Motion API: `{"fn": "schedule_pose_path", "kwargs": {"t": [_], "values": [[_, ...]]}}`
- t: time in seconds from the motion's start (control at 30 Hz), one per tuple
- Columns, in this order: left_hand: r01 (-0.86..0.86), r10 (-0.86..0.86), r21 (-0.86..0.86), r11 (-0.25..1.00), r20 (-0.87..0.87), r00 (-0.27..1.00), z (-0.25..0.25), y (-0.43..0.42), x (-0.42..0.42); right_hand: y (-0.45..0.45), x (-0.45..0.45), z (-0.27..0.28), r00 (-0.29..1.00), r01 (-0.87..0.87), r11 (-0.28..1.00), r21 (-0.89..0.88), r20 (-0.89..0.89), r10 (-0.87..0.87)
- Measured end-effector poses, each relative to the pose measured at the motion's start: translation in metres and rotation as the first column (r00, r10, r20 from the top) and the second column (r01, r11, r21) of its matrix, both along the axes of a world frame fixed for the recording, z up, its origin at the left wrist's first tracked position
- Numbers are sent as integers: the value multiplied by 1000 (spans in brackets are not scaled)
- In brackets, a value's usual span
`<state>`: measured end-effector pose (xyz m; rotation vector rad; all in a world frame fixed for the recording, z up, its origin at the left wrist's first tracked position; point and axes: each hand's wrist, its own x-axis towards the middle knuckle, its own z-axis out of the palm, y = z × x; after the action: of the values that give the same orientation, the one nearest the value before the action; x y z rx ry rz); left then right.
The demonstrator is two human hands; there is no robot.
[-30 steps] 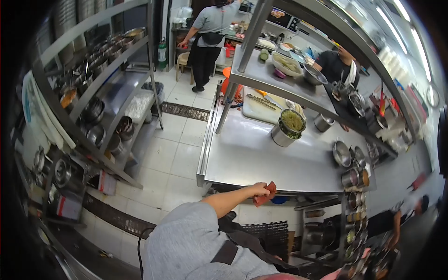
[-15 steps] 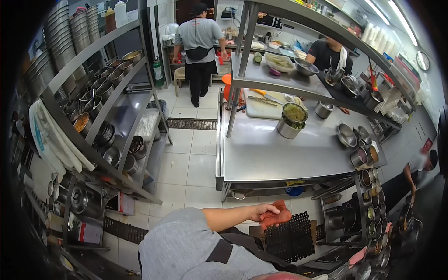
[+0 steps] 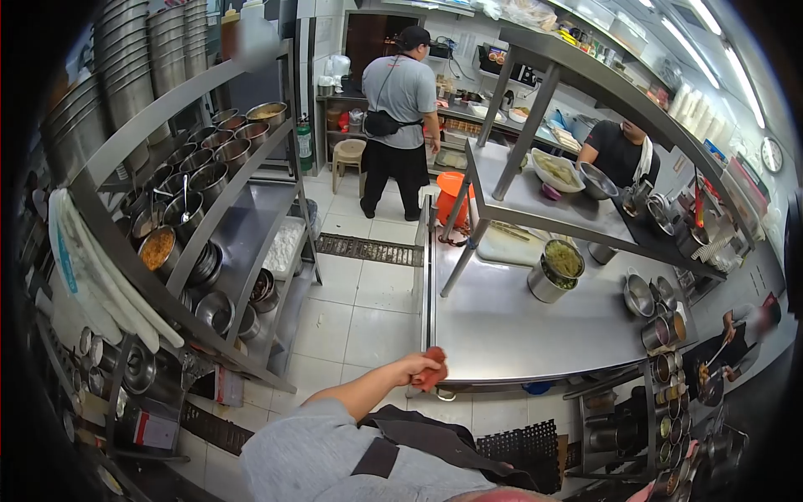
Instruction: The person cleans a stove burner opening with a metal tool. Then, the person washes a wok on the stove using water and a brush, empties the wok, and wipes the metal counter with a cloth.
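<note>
My left hand [image 3: 416,369] is closed around a bunched red cloth [image 3: 432,371], with my left arm stretched forward from the grey sleeve. It is just in front of the near left corner of the steel worktable [image 3: 489,335]; whether the cloth touches the edge, I cannot tell. My right hand is out of sight. On the worktable stands a metal pot [image 3: 549,286] with a smaller container [image 3: 564,259] of pale green food on it. A white cutting board [image 3: 502,244] lies behind, partly hidden by the upper shelf.
Steel racks [image 3: 242,201] with pots line the left. A person in a grey shirt [image 3: 399,92] stands at the back near a stool [image 3: 349,153] and an orange bucket [image 3: 452,197]. Other people are at the right. A black perforated mat [image 3: 523,443] lies on the floor.
My left hand has moved left and forward with the red cloth, towards the table corner. The view has shifted. The person at the back has turned, arms now lower.
</note>
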<state>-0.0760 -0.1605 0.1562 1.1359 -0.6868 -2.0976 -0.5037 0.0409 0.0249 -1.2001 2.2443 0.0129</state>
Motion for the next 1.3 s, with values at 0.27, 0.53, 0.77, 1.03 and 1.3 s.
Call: {"fn": "schedule_pose_path", "kwargs": {"t": [0.27, 0.53, 0.77, 1.03, 1.3], "values": [[-27, 24, 36, 999, 85, 996, 7, -41, 44, -48, 107, 24, 941, -332, 879, -341, -52, 335], [237, -221, -95, 967, 156, 963, 22, -63, -47, 7, 114, 68, 979, 201, 946, -253, 13, -204], [661, -659, 63, 747, 203, 725, 5, -31, -128, 138, 122, 31, 850, 527, 850, 14, -14, -526], [784, -761, 37, 619, 275, 588, -1, -9, -249, 240, 150, 9, 744, 640, 729, 243, 38, -667], [988, -468, 153, -16, 872, -142, -154, -24, -281, 227, -20, -79, 809, 516, 794, -322, -121, -575]]}}
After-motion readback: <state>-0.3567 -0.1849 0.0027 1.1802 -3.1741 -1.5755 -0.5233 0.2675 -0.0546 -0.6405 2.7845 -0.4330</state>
